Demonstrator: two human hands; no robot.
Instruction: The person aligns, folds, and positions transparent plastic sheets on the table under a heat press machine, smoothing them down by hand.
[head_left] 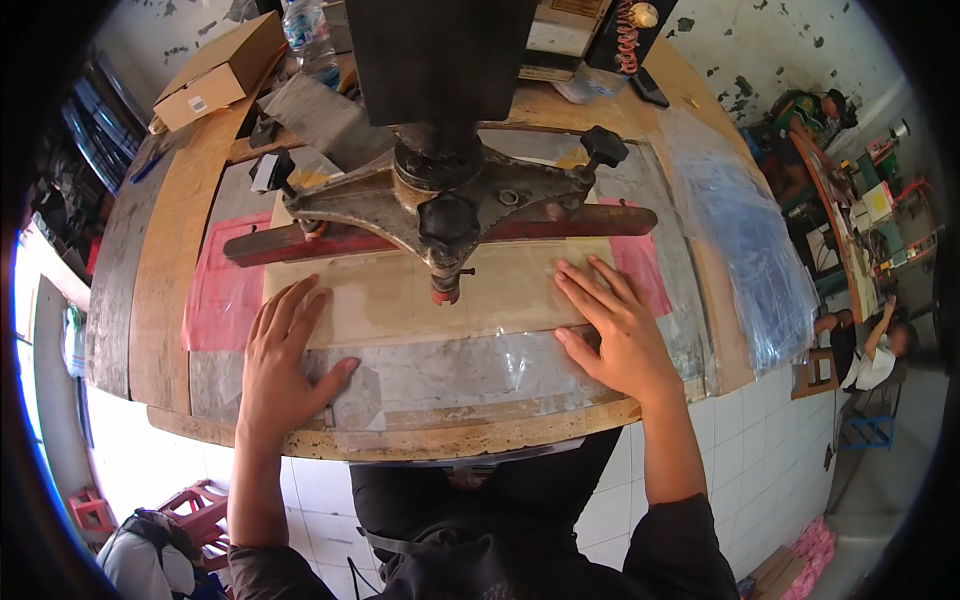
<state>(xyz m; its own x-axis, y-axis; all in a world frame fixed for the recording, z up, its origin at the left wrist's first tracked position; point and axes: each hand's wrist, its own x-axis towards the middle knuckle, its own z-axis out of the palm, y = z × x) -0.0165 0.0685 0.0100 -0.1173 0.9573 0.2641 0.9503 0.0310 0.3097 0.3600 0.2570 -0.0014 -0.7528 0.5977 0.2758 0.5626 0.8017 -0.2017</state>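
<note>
Scuffed wooden worktop (165, 300) had a flat tan rectangular sheet (380, 300) under the dark metal press (400, 195), left hand (275, 378) and right hand (632, 345) near its ends, fingers (309, 322) loosely spread, so I figured it was lining-up time, next needing it square.

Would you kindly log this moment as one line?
Left hand: open, at left end of tan sheet | right hand: open, at its right end | press: over sheet

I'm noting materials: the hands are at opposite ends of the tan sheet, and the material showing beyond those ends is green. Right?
Not quite: the head view shows pink material, not green, beyond the tan sheet's ends. The left hand and right hand are there.
</note>
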